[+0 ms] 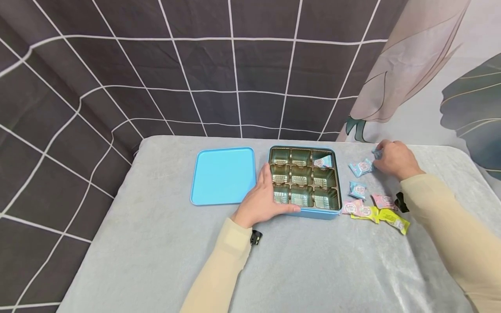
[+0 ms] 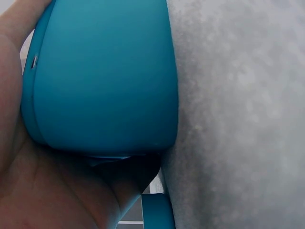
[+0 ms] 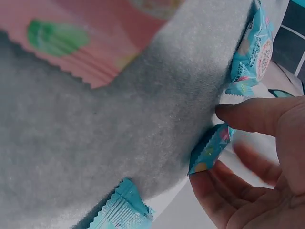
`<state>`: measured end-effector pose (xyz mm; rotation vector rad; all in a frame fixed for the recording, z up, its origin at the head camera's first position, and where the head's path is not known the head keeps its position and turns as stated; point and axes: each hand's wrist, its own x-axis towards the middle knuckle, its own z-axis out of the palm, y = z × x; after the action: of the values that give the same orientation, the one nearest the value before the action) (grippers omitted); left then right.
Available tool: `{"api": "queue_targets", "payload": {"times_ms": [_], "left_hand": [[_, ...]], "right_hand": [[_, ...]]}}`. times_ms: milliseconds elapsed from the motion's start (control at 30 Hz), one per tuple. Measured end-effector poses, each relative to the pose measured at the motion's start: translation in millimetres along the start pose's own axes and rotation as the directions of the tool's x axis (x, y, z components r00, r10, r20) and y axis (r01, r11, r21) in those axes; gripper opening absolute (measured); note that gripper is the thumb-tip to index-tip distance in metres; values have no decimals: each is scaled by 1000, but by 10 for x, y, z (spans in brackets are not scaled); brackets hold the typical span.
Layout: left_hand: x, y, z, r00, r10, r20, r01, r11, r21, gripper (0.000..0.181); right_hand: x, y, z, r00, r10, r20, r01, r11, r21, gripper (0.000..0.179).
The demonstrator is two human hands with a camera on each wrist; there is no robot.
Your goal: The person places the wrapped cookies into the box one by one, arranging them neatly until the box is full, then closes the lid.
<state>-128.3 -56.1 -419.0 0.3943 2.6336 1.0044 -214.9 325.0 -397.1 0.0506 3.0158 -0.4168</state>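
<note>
My left hand lies round the near left corner of a blue square tin, fingers fairly straight along its left side and thumb along its front. The left wrist view shows the palm against the tin's wall. Inside the tin is a gold tray of several compartments; a blue wrapped candy sits in the far right one. At the far right, my right hand pinches another blue wrapped candy between thumb and fingers, close over the cloth.
Left of the tin lies its flat blue lid. Two loose blue candies lie left of and below the right hand. Pink candies and yellow candies cluster by the tin's near right corner. A dark checked curtain hangs behind the table.
</note>
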Motion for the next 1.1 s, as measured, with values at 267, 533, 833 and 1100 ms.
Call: {"api": "queue_targets", "payload": {"times_ms": [267,533,833,1100], "left_hand": [[5,-12,13,1000,0,-7,0,1000,-4,142],[6,-4,7,1000,1,-6,-1,1000,-7,141],[11,-6,9,1000,-7,-1,7,1000,-10,141],[3,0,1,1000,-7,4,7,1000,-11,141]], "right_hand": [[13,-13,-26,1000,-22,-4,22,1000,-17,57],[-22,-9,-57,999,-8,48,7,1000,21,41],[-15,-19,-66,998,-16,59,15,1000,18,35],[-10,-21,-61,998,-28,52,26,999,37,36]]}}
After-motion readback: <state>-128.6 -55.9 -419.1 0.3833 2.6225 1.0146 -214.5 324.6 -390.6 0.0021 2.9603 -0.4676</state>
